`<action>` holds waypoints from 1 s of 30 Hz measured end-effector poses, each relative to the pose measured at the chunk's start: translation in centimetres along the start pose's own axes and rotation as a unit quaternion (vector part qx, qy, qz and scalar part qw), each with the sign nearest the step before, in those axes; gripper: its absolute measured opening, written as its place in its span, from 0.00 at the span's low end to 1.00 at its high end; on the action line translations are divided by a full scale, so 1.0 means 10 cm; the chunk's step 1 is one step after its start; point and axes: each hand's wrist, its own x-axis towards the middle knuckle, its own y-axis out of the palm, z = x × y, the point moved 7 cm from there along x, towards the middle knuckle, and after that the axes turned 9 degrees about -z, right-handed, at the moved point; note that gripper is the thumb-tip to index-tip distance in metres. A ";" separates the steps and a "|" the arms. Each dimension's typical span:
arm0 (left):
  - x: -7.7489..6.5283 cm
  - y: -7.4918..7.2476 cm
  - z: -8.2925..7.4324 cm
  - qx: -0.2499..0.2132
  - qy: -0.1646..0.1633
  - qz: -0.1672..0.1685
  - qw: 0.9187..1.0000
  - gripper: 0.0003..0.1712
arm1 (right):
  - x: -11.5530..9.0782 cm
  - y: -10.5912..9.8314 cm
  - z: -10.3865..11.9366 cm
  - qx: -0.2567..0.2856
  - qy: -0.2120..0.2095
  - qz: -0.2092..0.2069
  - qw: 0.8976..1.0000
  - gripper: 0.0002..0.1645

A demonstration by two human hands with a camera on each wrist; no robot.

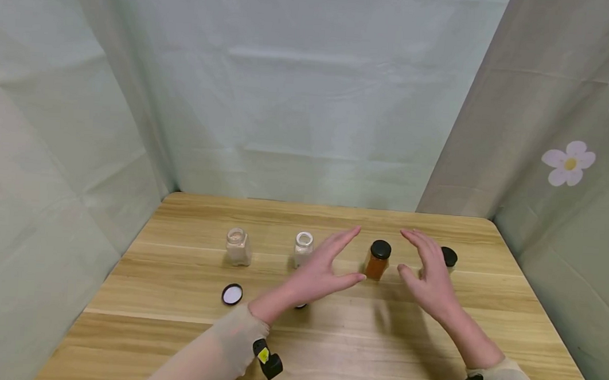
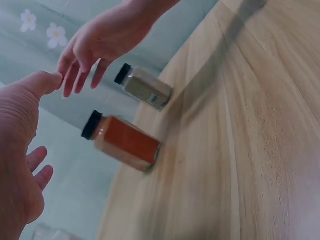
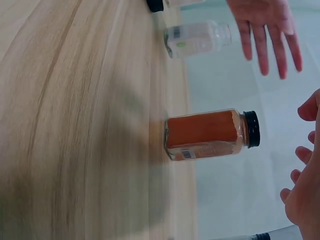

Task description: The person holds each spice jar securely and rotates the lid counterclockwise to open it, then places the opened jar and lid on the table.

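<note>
A glass jar of orange-red powder (image 1: 376, 265) with a black lid (image 1: 381, 249) stands upright on the table between my two hands. My left hand (image 1: 322, 273) is to the left of it, fingers extended and thumb apart, holding nothing. On the other side my right hand (image 1: 429, 277) has its fingers spread toward the jar, also holding nothing. In the right wrist view a gap shows between the right fingers and the capped orange jar (image 3: 205, 135). Behind the right hand stands a second black-capped jar (image 2: 146, 88) with greenish-beige contents, partly hidden in the head view.
Two lidless glass jars stand to the left: one with pale contents (image 1: 239, 248) and a whitish one (image 1: 303, 248) beside my left hand. A dark-rimmed lid (image 1: 232, 294) lies on the wooden table (image 1: 176, 263); another (image 1: 300, 306) peeks from under the left wrist. Cloth hangs around the table.
</note>
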 end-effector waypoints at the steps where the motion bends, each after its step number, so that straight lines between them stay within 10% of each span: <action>1: 0.02 0.03 0.02 -0.002 -0.005 0.001 1.000 0.52 | 0.00 0.01 -0.01 0.007 0.011 0.004 1.000 0.41; 15: 0.24 0.43 0.42 0.050 -0.099 0.020 0.994 0.50 | 0.04 0.21 -0.19 0.082 0.090 0.029 0.992 0.40; 30: 0.42 0.69 0.62 0.024 -0.122 0.015 0.992 0.46 | 0.03 0.43 -0.37 0.082 0.120 0.063 0.987 0.38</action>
